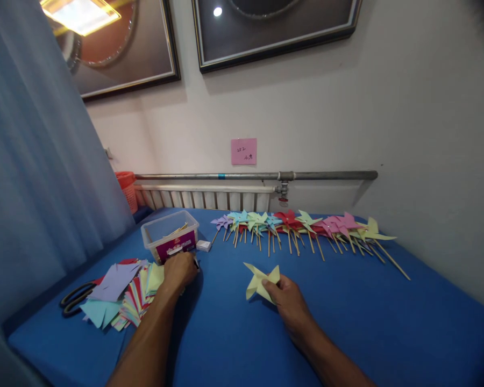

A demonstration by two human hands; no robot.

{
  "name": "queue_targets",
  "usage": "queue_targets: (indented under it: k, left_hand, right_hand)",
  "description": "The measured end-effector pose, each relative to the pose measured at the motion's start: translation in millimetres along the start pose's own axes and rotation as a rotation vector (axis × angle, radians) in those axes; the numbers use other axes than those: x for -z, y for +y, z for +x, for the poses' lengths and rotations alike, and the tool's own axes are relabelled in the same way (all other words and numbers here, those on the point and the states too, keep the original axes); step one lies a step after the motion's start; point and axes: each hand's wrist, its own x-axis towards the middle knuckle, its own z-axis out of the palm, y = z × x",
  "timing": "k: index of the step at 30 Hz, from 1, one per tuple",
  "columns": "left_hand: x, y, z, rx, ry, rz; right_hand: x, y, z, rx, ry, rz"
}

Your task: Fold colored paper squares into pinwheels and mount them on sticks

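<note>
Blue table (pixel 347 322) fills the lower view, set against a white wall. Along its far edge, a row of finished paper pinwheels (pixel 302 226) on wooden sticks, lilac through teal, red, pink, yellow. Near left, a fanned pile of coloured paper squares (pixel 121 293) with black scissors (pixel 75 298) just beside it. Behind the pile, a clear plastic tub (pixel 169 234) holding sticks, small white box (pixel 204 245) next to it. Left hand (pixel 179 269) sits curled at the tub's front, fingers closed; what they pinch, cannot tell. Right hand (pixel 288 301) pinches a yellow folded pinwheel (pixel 260 282) by its edge, mid-table, resting on the cloth.
</note>
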Motion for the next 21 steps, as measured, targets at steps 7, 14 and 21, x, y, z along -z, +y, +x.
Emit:
queue_targets:
  k: [7, 14, 21]
  left_hand:
    - [3.2, -2.6, -0.2, 0.034, 0.013, 0.055]
    - [-0.1, -4.7, 1.4, -0.011, -0.016, 0.040]
    - [0.3, -2.1, 1.1, -0.043, -0.031, 0.049]
  right_hand:
    - [-0.2, 0.3, 0.4, 0.005, 0.008, -0.004]
    - [0.8, 0.8, 1.9, -0.005, -0.001, -0.025]
    - [1.3, 0.7, -0.2, 0.011, -0.004, -0.013]
